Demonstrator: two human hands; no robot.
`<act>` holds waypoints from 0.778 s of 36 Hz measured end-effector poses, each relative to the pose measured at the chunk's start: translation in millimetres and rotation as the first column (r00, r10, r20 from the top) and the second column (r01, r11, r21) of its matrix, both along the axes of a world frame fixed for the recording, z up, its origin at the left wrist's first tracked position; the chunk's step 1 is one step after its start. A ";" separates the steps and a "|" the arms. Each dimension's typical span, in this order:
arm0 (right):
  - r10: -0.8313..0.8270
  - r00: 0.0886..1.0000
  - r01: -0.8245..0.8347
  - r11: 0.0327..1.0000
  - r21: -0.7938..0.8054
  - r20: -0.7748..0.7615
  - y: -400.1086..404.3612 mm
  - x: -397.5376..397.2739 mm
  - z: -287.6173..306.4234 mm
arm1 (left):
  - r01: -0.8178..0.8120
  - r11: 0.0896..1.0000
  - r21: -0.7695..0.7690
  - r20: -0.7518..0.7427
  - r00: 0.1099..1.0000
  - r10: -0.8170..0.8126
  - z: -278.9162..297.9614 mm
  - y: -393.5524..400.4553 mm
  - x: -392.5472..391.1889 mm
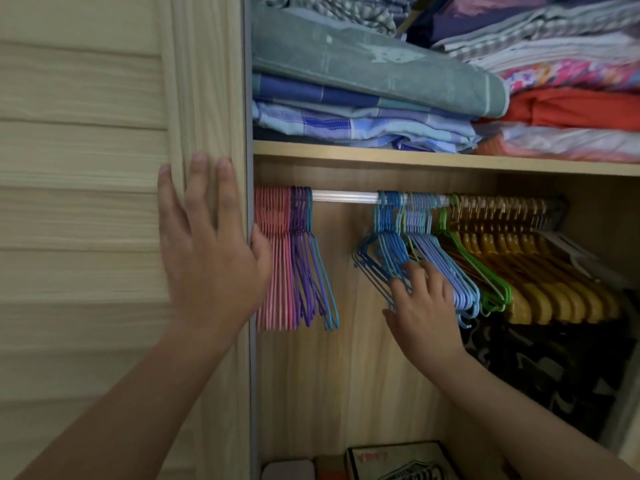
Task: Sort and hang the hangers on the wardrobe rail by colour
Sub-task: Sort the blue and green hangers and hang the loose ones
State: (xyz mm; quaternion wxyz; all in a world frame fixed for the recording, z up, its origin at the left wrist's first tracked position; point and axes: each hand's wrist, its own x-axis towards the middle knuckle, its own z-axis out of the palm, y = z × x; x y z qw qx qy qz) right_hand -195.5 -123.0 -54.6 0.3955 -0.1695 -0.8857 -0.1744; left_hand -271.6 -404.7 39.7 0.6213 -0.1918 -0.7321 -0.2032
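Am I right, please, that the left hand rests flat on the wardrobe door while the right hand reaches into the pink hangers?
Not quite: the head view shows the right hand reaching into the blue hangers, not the pink hangers. The left hand does rest flat on the wardrobe door.

Dim, soft indoor light, wardrobe's lower right corner in shadow — slight motion blur, wide-angle bending at edges

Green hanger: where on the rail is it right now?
In the head view, the green hanger hangs right of centre on the rail, between the light blue hangers and the yellow hangers.
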 end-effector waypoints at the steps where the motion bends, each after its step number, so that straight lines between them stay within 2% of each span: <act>1: -0.023 0.998 0.022 1.000 0.009 0.067 2.2 -2.3 2.0 | -0.001 1.000 -0.005 0.003 1.000 0.001 0.3 -0.6 0.0; 6: -0.163 0.952 0.119 0.977 0.177 0.258 12.5 -7.9 4.4 | -0.001 1.000 -0.018 0.012 1.000 0.001 1.0 -1.2 0.3; 9: -0.184 0.942 0.114 0.962 0.248 0.280 17.5 -8.6 10.2 | -0.003 1.000 -0.023 0.011 1.000 0.004 1.2 -2.1 -0.2; 13: -0.118 0.958 0.042 0.961 0.275 0.263 22.2 -9.0 12.6 | 0.007 1.000 -0.006 0.001 1.000 -0.007 -0.1 -2.8 0.6; 18: -0.026 0.988 -0.010 0.973 0.229 0.152 18.7 -6.9 18.5 | 0.000 1.000 -0.017 0.010 1.000 0.000 0.4 -3.2 -2.2; 24: 0.002 0.991 -0.023 0.987 0.157 0.132 10.0 -8.6 33.0 | 0.002 1.000 -0.015 0.006 1.000 -0.002 -0.3 -2.3 -2.8; 28: 0.010 0.993 -0.014 0.999 0.034 0.114 3.8 -15.9 53.4 | 0.011 1.000 0.000 -0.008 1.000 -0.011 -0.7 -1.4 -2.8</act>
